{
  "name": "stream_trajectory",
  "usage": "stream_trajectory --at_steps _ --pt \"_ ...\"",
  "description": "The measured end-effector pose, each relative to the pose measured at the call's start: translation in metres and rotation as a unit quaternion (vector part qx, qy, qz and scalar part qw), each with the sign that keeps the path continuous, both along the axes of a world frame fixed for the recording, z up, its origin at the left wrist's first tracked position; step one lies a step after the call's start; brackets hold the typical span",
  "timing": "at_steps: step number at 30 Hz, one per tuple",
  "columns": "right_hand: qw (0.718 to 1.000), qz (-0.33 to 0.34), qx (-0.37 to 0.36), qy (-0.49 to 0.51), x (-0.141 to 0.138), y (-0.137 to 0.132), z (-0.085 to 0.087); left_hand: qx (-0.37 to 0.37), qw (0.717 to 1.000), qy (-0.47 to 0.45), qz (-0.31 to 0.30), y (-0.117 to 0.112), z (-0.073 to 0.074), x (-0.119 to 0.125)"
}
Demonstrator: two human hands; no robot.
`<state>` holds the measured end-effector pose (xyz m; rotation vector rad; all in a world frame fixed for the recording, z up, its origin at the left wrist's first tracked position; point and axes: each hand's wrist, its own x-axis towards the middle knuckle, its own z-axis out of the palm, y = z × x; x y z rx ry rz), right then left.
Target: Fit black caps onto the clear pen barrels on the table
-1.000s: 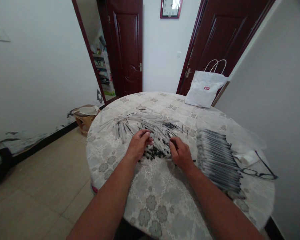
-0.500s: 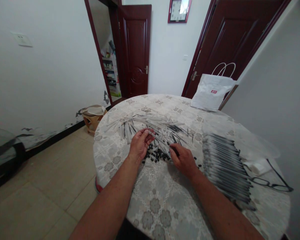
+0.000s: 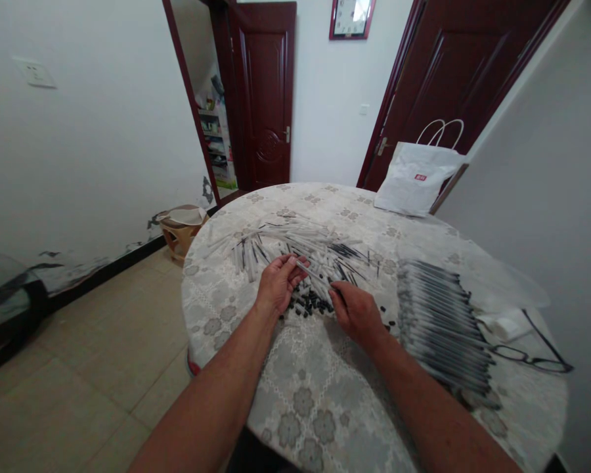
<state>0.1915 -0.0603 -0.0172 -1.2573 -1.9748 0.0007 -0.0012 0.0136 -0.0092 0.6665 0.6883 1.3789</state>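
Observation:
My left hand pinches the left end of a thin, pale pen barrel between thumb and fingers. At the barrel's other end, the fingers of my right hand are closed; whether a small part sits in them is hidden. Below the barrel lies a scatter of short black caps. Behind my hands spreads a loose heap of clear tubes with thin dark refills among them. A neat stack of pens with dark ends lies right of my right hand.
A patterned cloth covers the round table. Eyeglasses, a white roll and clear plastic film lie at the right. A white paper bag stands at the back right. Left of the table is a stool.
The view has shifted slightly. Both hands keep hold around the same pen barrel, with the right hand a little closer to the left.

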Motion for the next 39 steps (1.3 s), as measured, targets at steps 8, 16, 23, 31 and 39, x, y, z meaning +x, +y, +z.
stream_trajectory --at_steps 8,16,23,31,39 --pt "0.847 0.036 -0.331 0.415 -0.015 0.002 0.007 0.004 1.0 0.007 0.011 -0.002 0.0 0.003" --pt "0.841 0.065 -0.39 0.37 -0.012 0.008 0.017 0.03 0.999 0.044 0.011 0.0 0.003 0.006" --pt "0.972 0.002 -0.227 0.067 -0.005 -0.007 0.053 0.081 0.98 0.166 -0.068 -0.008 0.008 0.006" --pt "0.951 -0.097 -0.2 -0.216 0.067 -0.021 0.102 0.068 0.974 0.205 -0.069 -0.007 0.006 0.004" --pt "0.826 -0.426 -0.226 -0.292 0.196 0.01 0.097 0.055 0.971 0.233 -0.015 -0.004 0.006 0.001"
